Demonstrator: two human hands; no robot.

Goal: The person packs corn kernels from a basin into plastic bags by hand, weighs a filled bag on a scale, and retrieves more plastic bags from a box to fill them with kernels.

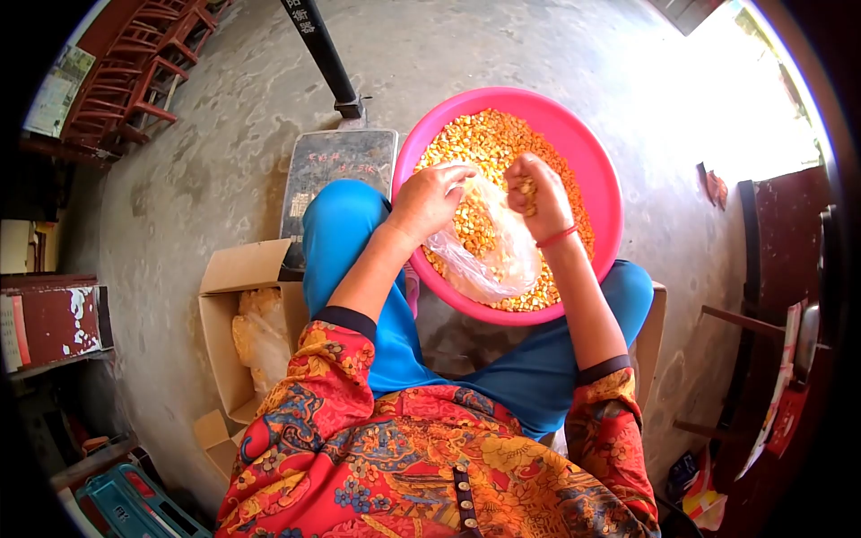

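A pink basin (613, 193) full of dried corn kernels (491, 134) stands between my knees. Inside it, on top of the corn, lies a clear plastic bag (511, 255) with some kernels in it. My left hand (432, 199) pinches the bag's upper edge, thumb against fingers. Over the right side of the basin my right hand (543, 195) is curled closed around a handful of corn kernels, a few showing between the fingers. A red string circles the right wrist.
A platform scale (339, 166) with a black post (321, 49) stands beyond my left knee. Left of me, an open cardboard box (220, 332) holds a filled plastic bag (262, 339). Stacked reddish chairs (134, 76) are far left; dark furniture lines the right.
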